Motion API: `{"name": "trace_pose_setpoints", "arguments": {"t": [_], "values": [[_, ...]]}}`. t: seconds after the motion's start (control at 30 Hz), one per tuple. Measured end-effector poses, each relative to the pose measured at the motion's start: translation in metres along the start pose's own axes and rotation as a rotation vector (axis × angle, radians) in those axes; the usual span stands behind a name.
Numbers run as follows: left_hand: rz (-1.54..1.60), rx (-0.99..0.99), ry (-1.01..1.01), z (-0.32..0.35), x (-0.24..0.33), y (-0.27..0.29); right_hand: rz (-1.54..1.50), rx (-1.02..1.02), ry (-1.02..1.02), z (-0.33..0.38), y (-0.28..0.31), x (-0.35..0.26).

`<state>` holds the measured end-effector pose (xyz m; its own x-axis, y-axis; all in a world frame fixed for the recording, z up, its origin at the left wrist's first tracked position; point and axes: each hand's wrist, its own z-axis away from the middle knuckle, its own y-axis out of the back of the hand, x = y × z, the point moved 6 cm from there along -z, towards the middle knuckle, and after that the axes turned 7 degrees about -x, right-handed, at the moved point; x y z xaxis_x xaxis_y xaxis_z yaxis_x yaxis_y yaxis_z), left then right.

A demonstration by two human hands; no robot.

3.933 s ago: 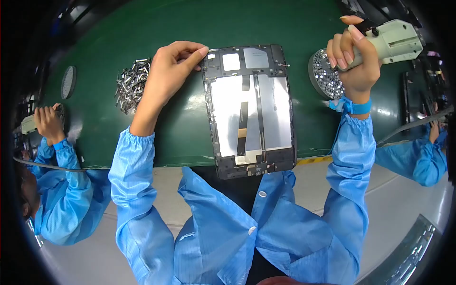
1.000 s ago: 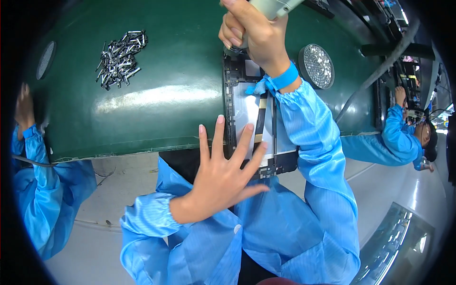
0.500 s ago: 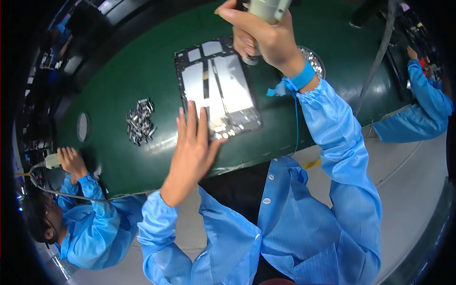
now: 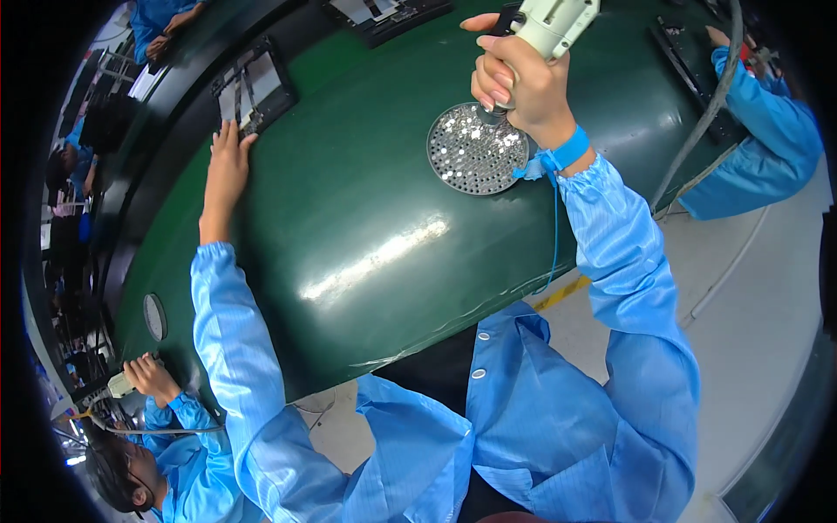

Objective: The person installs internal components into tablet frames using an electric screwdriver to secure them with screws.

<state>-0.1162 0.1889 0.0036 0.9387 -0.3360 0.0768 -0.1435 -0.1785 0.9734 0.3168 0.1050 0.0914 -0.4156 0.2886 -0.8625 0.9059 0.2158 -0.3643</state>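
Note:
My left hand [image 4: 227, 170] reaches to the far left, fingers stretched out and fingertips at the near corner of an opened tablet panel [image 4: 268, 74]. The panel has a black frame and pale silver sections and lies at the far edge of the green table. My right hand [image 4: 532, 87] is wrapped round a pale, pistol-shaped electric screwdriver [image 4: 558, 22]. Its lower end is over a round perforated tray [image 4: 462, 170] with shiny small screws on it; whether it touches them I cannot tell. A blue wrist strap [image 4: 571, 148] circles my right wrist.
Another panel [image 4: 384, 19] lies at the far edge. A small round tray [image 4: 154, 316] stands at the left, near a co-worker's hand [image 4: 150, 378] holding a similar tool. A cable [image 4: 697, 118] hangs at the right, near a dark device [image 4: 689, 74] and another co-worker's sleeve [image 4: 750, 174].
The panel has gone from in front of me to the far left, with my left hand at it. The screwdriver is now over the screw tray. My left arm now covers where the parts pile lay.

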Motion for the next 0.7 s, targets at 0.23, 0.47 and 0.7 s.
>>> {"name": "trace_pose_setpoints", "arguments": {"t": [0.23, 0.47, 0.7], "values": [[-0.061, 0.062, 0.061, -0.012, -0.024, -0.008, -0.091, -0.092, -0.045, 0.016, -0.016, 0.004], [0.142, 0.211, -0.047, 0.063, 0.137, 0.046, 0.084, -0.216, -0.074, 0.025, -0.029, 0.007], [0.148, 0.267, -0.204, 0.113, 0.180, 0.061, 0.096, -0.281, -0.122, 0.030, -0.057, 0.018]]}}
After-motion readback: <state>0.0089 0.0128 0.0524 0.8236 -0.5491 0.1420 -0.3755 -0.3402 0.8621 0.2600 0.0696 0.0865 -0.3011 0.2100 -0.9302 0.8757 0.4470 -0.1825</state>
